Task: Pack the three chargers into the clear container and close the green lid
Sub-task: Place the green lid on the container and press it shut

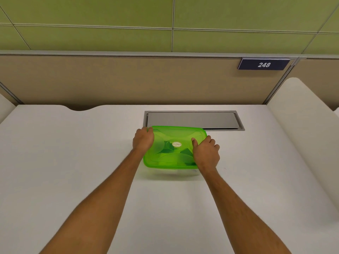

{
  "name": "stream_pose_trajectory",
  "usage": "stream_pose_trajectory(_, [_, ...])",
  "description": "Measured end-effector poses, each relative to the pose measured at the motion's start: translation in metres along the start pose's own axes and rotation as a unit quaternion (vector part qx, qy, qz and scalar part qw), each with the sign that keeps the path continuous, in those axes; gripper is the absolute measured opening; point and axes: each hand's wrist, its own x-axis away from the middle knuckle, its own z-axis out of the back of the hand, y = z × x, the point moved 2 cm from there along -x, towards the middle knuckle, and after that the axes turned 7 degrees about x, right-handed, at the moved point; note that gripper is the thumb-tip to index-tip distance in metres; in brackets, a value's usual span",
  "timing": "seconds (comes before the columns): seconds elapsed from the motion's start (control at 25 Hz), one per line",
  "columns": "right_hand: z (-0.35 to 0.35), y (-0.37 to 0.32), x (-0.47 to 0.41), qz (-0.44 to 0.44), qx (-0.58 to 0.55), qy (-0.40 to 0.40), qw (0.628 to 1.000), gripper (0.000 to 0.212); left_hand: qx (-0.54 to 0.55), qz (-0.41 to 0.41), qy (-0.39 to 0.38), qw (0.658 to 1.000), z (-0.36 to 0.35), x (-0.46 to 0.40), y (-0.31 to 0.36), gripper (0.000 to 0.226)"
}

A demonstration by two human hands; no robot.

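Note:
The translucent green lid [172,136] lies on top of the clear container [174,172], whose wall shows only as a faint band under the lid's near edge. Dark shapes of the chargers [169,149] show dimly through the lid; I cannot tell how many. My left hand [143,139] rests on the lid's far left corner, fingers curled over its edge. My right hand [205,153] presses on the lid's right side, thumb on top and fingers wrapped over the right rim.
The container sits mid-desk on a white tabletop [73,153]. Just behind it is a grey metal cable hatch [192,119] set into the desk. A beige partition with a "248" sign [263,64] stands at the back, and a white side panel [302,125] rises on the right.

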Motion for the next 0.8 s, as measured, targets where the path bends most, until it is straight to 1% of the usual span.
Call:
stream_pose_trajectory(0.08, [-0.002,0.001,-0.001,0.002,-0.002,0.005,1.0,0.064,-0.015,-0.006,-0.007,1.0,-0.004,-0.012,0.007,0.052])
stream_pose_trajectory(0.16, [-0.004,0.001,-0.002,0.003,0.0,0.007,1.0,0.066,-0.035,-0.018,0.01,0.999,-0.008,-0.019,0.011,0.054])
stream_pose_trajectory(0.28, [-0.006,0.002,-0.002,0.001,0.002,0.008,1.0,0.066,-0.044,-0.008,0.027,0.999,-0.01,-0.029,0.01,0.049])
stream_pose_trajectory(0.48, [-0.005,0.001,-0.002,0.006,0.008,0.012,1.0,0.067,-0.051,0.021,0.018,0.998,-0.007,-0.037,0.011,0.042])
stream_pose_trajectory(0.68, [-0.003,-0.001,0.0,0.013,0.02,0.022,0.999,0.066,-0.104,0.037,0.03,0.993,-0.005,-0.046,0.023,0.038])
stream_pose_trajectory(0.8, [-0.004,-0.001,0.0,0.014,0.021,0.019,0.999,0.065,-0.096,0.055,0.02,0.994,-0.01,-0.05,0.025,0.035])
